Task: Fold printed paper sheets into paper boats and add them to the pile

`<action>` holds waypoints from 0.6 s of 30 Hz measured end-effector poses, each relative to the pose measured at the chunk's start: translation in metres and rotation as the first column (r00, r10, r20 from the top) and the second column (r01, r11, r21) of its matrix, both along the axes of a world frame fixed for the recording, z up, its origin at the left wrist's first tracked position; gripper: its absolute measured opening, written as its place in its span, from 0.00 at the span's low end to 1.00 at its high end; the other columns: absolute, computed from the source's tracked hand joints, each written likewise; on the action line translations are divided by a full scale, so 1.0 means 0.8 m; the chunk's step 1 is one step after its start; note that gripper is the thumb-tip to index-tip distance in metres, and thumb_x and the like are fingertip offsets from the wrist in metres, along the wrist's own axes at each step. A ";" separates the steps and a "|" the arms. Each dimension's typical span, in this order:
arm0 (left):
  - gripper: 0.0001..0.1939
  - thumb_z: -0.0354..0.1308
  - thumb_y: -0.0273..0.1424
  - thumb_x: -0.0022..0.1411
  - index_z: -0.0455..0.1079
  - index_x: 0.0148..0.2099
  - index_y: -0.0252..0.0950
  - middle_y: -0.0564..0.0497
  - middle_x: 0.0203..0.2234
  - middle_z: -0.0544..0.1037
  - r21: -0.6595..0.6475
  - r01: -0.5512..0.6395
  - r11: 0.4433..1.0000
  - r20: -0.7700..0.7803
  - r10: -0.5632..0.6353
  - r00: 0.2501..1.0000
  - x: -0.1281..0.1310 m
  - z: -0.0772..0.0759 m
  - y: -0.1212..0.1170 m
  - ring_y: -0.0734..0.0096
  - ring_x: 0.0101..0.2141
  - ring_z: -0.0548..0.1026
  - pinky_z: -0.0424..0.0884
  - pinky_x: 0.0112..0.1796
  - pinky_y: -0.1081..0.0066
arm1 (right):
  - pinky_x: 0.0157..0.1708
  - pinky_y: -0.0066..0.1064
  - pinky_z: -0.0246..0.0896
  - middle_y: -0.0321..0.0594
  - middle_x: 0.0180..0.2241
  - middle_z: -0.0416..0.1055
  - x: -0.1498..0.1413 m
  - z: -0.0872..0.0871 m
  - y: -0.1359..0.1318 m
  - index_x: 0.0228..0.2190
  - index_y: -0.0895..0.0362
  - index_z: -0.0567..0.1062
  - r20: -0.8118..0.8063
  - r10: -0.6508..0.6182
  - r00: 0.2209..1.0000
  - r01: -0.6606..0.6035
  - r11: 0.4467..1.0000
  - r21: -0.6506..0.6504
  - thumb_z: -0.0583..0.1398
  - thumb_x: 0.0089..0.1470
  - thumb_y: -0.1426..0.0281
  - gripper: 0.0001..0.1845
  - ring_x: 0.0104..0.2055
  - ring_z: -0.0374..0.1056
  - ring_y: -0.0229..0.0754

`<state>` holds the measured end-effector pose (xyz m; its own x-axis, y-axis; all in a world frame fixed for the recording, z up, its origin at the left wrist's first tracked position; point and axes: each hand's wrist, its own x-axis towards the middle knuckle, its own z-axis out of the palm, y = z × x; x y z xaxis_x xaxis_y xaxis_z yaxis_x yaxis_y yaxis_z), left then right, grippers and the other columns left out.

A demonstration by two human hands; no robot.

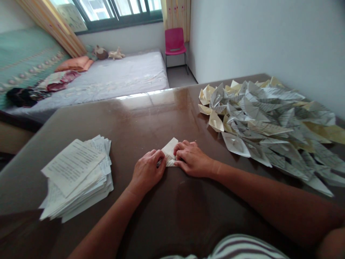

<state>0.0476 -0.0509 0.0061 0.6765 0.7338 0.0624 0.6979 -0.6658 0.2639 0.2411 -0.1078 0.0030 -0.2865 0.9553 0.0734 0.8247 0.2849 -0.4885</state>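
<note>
A small folded sheet of paper point(170, 147) lies on the brown table in front of me, its pointed top facing away. My left hand point(149, 167) grips its left side, with thumb and fingers curled together at the edge. On the opposite side my right hand point(192, 158) pinches the paper, fingers bent over it. Both hands hide much of its lower part, where some print shows. To the left sits a stack of printed paper sheets point(77, 169). A large heap of folded paper boats point(258, 118) covers the table's right side.
The brown table point(140, 122) has a glossy top, and its far edge faces a bed point(129, 72) with pillows and stuffed toys. A pink chair point(174, 41) stands by the window. The white wall point(264, 39) runs along the right.
</note>
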 end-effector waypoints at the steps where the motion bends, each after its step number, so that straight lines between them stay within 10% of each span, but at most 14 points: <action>1: 0.09 0.47 0.35 0.66 0.64 0.34 0.39 0.52 0.30 0.72 0.003 -0.002 1.000 -0.006 0.002 1.000 0.000 0.000 0.000 0.68 0.32 0.71 0.61 0.32 0.71 | 0.42 0.39 0.49 0.42 0.44 0.70 -0.001 0.001 0.000 0.29 0.57 0.74 0.009 0.000 1.000 0.000 1.000 -0.001 0.60 0.56 0.64 0.10 0.47 0.60 0.45; 18: 0.10 0.47 0.38 0.67 0.63 0.36 0.39 0.51 0.32 0.73 0.102 -0.042 0.994 -0.093 0.052 0.994 0.005 -0.003 -0.008 0.66 0.36 0.71 0.63 0.33 0.70 | 0.42 0.40 0.50 0.43 0.44 0.70 -0.005 0.008 0.001 0.29 0.57 0.73 0.059 -0.005 0.998 0.007 0.999 -0.033 0.60 0.55 0.65 0.09 0.47 0.59 0.47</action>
